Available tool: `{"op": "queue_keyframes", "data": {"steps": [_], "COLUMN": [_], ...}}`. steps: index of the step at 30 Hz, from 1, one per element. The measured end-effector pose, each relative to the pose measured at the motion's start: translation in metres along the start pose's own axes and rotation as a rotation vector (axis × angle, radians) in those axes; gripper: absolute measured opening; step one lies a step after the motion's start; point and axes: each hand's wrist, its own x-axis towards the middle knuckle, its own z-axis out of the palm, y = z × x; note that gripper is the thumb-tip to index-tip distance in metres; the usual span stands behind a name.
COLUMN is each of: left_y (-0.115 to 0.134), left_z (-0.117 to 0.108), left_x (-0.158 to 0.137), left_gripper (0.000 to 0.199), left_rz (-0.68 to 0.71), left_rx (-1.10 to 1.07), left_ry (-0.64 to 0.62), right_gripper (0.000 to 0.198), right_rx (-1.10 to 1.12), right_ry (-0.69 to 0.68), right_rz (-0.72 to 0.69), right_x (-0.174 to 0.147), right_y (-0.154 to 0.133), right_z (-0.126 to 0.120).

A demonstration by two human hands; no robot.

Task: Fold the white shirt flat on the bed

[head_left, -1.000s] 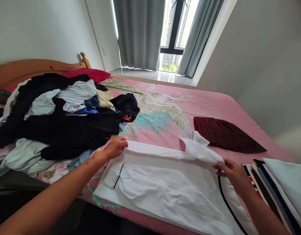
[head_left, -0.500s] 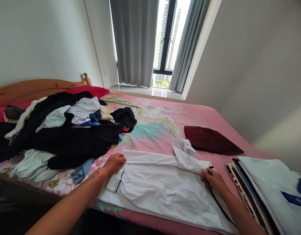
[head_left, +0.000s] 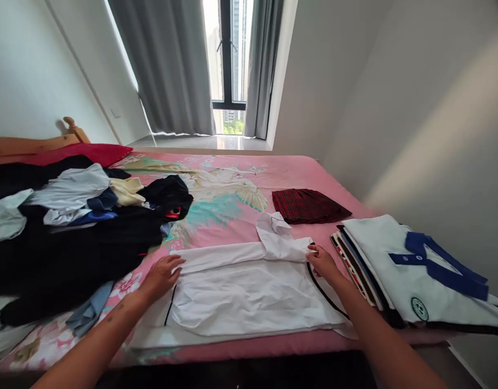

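A white shirt (head_left: 249, 297) with black trim lies partly folded across the near side of the bed. Its collar end (head_left: 275, 227) sticks out past the far fold. At the far left corner of the fold, my left hand (head_left: 162, 275) has its fingers curled on the cloth edge; the thumb is partly hidden. My right hand (head_left: 324, 265) pinches the far right corner beside the black trim. Both hands rest low, close to the bed.
Left of the shirt lies a heap of dark and pale clothes (head_left: 79, 243). A red plaid skirt (head_left: 308, 206) lies beyond my right hand. A stack of folded clothes (head_left: 378, 254) sits at the right, with a white and blue polo shirt on top. The pink bedspread (head_left: 297, 167) reaches toward the window.
The view has turned to the right, showing more of the folded stack. Both hands stay at the same corners of the white shirt, and its fold looks much the same.
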Motion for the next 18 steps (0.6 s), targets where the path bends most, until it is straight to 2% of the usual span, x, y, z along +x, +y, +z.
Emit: {"op": "queue_keyframes", "data": {"steps": [2,5,8,10,14,18], "left_y": [0.039,0.109,0.175,0.207,0.243,0.252], "left_z": [0.006,0.025,0.048,0.064,0.091,0.105], "left_x": [0.014,0.036,0.061,0.082,0.127,0.152], "left_gripper": [0.037,0.036,0.035,0.034,0.038,0.040], "left_rz": [-0.012,-0.044,-0.218,-0.321,-0.485,-0.647], "left_rx": [-0.134,-0.386,-0.725,-0.887,-0.976,-0.995], "left_ry": [-0.013,-0.108,-0.183,-0.230,-0.311,-0.407], "right_gripper": [0.044,0.041,0.040,0.038,0.038,0.041], "right_rx": [0.039,0.095,0.141,0.163,0.180,0.176], "right_ry": [-0.019,-0.062,-0.087,-0.100,-0.111,-0.098], "right_rz": [0.014,0.018,0.002,-0.011,-0.033,-0.041], "right_x": [0.000,0.000,-0.002,-0.003,-0.004,0.000], "right_y": [-0.006,-0.012,-0.012,-0.011,-0.009,0.001], "right_z": [-0.002,0.000,0.003,0.005,0.005,0.002]}}
